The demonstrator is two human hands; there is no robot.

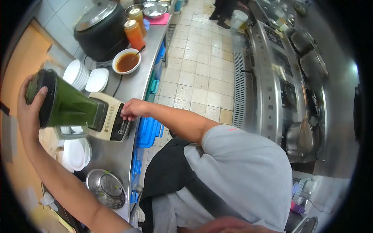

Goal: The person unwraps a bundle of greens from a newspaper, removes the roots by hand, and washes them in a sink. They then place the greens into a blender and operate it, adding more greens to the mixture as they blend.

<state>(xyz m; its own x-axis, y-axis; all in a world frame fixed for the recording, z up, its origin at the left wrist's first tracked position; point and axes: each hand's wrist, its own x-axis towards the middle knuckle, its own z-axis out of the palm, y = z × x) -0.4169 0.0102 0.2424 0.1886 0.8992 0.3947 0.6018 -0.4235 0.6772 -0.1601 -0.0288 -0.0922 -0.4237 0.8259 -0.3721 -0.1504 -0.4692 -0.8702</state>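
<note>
A cream-coloured blender base (105, 118) stands on the steel counter, its jug (74, 106) filled with green liquid. My left hand (33, 101) is curled over the black lid (48, 97), thumb and fingers pressed round it. At the base's dark control panel (119, 128), my right hand (134, 109) has its fingers closed on a control knob that they mostly hide. Close beyond the blender are a stack of white bowls (75, 75) and a square white dish (97, 80). White plates (75, 153) lie on the near side.
Farther along the counter (149, 50) stand a bowl of brown sauce (127, 62) with a spoon, squeeze bottles (133, 33) and a large black cooker (100, 33). A metal colander (105, 188) sits nearer. Blue bins (147, 132) are underneath. Across the tiled aisle runs a stove (272, 77); another person (223, 13) stands far off.
</note>
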